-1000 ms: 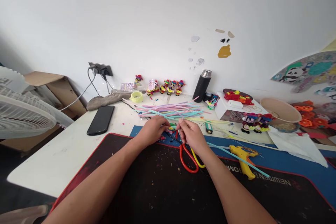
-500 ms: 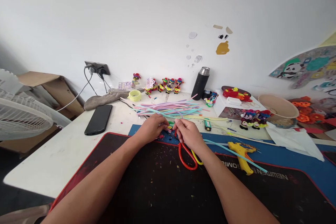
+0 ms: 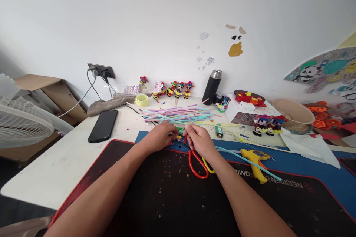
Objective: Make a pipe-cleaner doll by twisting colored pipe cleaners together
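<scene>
My left hand [image 3: 161, 136] is closed, its thumb and fingertips pinched by a small yellow and pink piece [image 3: 178, 137] that is too small to name. Close by on the right, my right hand [image 3: 199, 139] is closed too, fingertips together; what it pinches is mostly hidden. A purple fuzzy stem [image 3: 190, 119] curves just behind its fingers. Under the right hand lie scissors with a red handle loop [image 3: 200, 176], beside a yellow loop [image 3: 207, 166] partly covered by the wrist. Several pastel pipe cleaners [image 3: 178, 113] lie piled behind both hands.
Right of my forearm are a yellow glue gun [image 3: 257, 164] and a light-blue stem [image 3: 233, 154] on the black mat [image 3: 172, 200]. A phone [image 3: 102, 126] lies left. Small figures [image 3: 179, 90], a tape roll [image 3: 141, 100] and a thermos [image 3: 212, 88] stand along the wall.
The left hand's fingertips have shifted slightly around the small piece, and more of its yellow shows. The right hand stays nearly in place. The view has moved a little.
</scene>
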Demonstrator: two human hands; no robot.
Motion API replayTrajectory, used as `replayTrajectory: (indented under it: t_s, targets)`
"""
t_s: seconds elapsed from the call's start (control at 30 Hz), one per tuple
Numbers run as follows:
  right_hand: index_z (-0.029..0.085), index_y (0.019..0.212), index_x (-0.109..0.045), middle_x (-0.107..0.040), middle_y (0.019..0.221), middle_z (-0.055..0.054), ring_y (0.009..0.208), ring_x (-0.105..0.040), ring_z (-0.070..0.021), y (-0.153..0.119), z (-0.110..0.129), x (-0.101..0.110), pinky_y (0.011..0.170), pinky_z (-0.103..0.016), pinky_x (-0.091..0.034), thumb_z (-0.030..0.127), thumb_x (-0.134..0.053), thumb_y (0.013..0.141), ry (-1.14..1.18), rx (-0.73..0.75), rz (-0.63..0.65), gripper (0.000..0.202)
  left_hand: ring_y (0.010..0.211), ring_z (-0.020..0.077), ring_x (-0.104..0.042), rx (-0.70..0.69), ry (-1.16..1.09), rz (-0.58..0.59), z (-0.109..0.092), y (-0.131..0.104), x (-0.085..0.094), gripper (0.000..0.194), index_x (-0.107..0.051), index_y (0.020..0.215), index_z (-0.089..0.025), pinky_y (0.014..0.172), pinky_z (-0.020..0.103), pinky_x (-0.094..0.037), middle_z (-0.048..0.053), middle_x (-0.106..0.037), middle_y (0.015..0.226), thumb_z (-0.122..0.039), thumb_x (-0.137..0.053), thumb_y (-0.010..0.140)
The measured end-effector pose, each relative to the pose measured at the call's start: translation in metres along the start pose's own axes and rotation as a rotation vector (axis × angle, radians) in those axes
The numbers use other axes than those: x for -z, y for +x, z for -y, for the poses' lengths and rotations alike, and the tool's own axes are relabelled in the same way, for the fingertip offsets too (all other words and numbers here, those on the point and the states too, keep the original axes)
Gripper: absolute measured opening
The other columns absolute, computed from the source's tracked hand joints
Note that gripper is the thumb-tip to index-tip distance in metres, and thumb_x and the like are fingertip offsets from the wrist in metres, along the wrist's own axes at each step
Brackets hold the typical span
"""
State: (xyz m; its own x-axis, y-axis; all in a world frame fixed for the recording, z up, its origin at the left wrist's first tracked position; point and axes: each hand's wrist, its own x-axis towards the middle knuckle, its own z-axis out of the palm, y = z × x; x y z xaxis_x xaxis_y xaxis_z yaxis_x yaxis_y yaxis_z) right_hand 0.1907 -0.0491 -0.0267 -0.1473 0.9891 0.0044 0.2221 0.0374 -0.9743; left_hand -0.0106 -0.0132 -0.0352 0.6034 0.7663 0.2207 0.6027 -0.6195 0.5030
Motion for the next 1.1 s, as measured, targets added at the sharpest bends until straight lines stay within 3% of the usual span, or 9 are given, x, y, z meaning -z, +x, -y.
replayTrajectory:
  t_s: [0.27,0.73,0.97,1.1]
  targets:
    - [0.021,0.079,-0.062,-0.049,0.048,0.006,0.038,-0.048,-0.0117,0.001,-0.004,0.001,0.043,-0.024,-0.039,0.062,-0.049,0.097,-0.002,0.008,-0.013,0.048,0.091,0.0252,-0.064,0.048,-0.023,-0.05,0.001,0.0,0.001,0.019,-0.075,0.098,-0.021,0.081,0.035,-0.046,0.008,-0.075,0.095,-0.031,-0.059,0.094]
    - [0.021,0.08,-0.061,-0.05,0.05,0.006,0.038,-0.047,-0.0113,-0.002,0.001,0.001,0.047,-0.024,-0.039,0.056,-0.048,0.099,-0.078,0.008,0.004,0.042,0.081,0.0224,-0.066,0.183,-0.112,-0.099,-0.005,0.0,0.009,0.024,-0.073,0.095,-0.022,0.07,0.03,-0.044,0.004,-0.076,0.089,-0.038,-0.054,0.096]
    - [0.022,0.082,-0.062,-0.053,0.052,0.006,0.043,-0.052,-0.0133,-0.003,0.003,-0.001,0.053,-0.026,-0.042,0.05,-0.046,0.102,-0.212,0.012,0.007,0.038,0.101,0.0271,-0.064,0.156,0.037,-0.181,0.004,-0.001,0.002,0.02,-0.069,0.107,-0.019,0.087,0.036,-0.046,0.01,-0.072,0.106,-0.033,-0.06,0.095]
    - [0.022,0.083,-0.063,-0.055,0.054,0.005,0.045,-0.053,-0.0139,-0.004,0.004,-0.001,0.054,-0.026,-0.041,0.051,-0.045,0.102,-0.261,0.015,0.019,0.039,0.095,0.0267,-0.062,0.116,0.102,-0.13,0.005,-0.004,0.002,0.016,-0.068,0.097,-0.019,0.083,0.037,-0.046,0.008,-0.069,0.097,-0.034,-0.066,0.092]
